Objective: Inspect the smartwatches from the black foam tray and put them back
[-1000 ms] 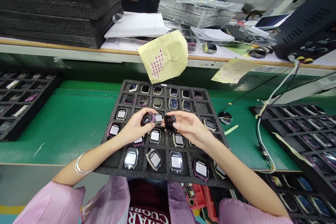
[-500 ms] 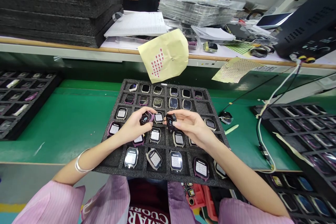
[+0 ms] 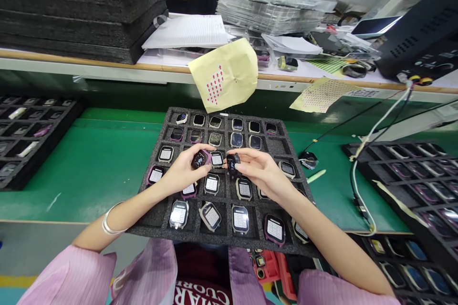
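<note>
A black foam tray [image 3: 222,236] with square compartments lies in front of me, holding watch bodies without straps. Above its middle, my left hand [image 3: 184,167] is closed on a purple-framed watch [image 3: 200,159] whose dark screen shows a lit dial. To its right, my right hand [image 3: 263,169] pinches a black watch [image 3: 232,164], also with its screen lit, between thumb and fingers. Between the two hands sits a silver watch [image 3: 216,158] with a white list on its screen. Nearer to me, several watches such as a purple one [image 3: 275,229] show similar white screens.
More watch trays stand at the left [image 3: 36,138] and right [image 3: 422,176]. A light green stick [image 3: 316,176] and a small round black device [image 3: 308,159] lie right of my tray. Cables [image 3: 354,176] hang there. Behind, a shelf [image 3: 161,72] carries stacked foam [image 3: 71,19] and papers [image 3: 189,31]; two people are beyond.
The purple watch in my left hand has turned slightly, showing a bit more of its face. My right hand and the black watch have barely moved.
</note>
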### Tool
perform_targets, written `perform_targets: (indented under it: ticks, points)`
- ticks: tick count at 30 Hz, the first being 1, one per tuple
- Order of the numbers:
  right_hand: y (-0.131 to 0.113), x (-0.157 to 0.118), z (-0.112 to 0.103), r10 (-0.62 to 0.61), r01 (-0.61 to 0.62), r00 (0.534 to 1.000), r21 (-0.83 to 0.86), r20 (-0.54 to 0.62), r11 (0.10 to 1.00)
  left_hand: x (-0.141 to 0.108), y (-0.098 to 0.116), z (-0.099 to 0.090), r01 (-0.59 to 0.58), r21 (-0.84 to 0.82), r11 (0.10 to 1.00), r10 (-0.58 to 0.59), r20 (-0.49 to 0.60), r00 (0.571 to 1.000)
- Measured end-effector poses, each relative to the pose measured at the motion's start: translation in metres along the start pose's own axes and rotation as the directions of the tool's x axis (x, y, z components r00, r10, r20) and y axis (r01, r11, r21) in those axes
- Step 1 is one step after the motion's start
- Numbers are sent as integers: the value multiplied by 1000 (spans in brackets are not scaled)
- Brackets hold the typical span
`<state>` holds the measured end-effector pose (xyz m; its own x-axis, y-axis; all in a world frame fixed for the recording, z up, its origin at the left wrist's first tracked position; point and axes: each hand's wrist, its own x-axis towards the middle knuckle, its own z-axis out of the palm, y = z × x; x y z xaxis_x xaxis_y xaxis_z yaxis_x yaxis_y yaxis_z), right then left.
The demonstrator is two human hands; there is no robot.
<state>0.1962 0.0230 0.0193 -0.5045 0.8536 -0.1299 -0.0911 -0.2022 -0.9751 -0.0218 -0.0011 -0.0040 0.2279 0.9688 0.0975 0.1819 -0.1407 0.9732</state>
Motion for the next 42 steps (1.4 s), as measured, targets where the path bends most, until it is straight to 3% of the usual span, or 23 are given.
perform_targets:
  ticks: [10, 19, 25, 30, 34, 36, 42]
  points:
    - [1, -1, -3, -3, 3, 1000, -30, 3, 1000, -1, -3, -1, 9, 34, 999, -8, -31, 999]
    - [-4, -6, -2, 21, -23, 993, 8, 114, 1000, -3, 6, -2, -12, -21, 1000, 11, -29, 1000]
    - [-3, -5, -2, 33, -35, 994, 22, 108, 999, -4, 6, 0, 80, -101, 992, -81, -4, 997]
    - [4, 1, -7, 131, -145, 988, 207, 82, 968, -1, 8, 1, 271, -310, 911, -261, 74, 962]
    - [7, 4, -10, 192, -212, 977, 362, 93, 908, 2, 10, 2, 363, -566, 740, -334, 160, 929]
    - [7, 4, -10, 191, -212, 977, 396, 93, 893, 2, 11, 3, 382, -619, 687, -346, 184, 920]
    - [5, 0, -6, 87, -94, 996, 340, 38, 936, 0, 11, 5, 353, -622, 699, -313, 178, 933]
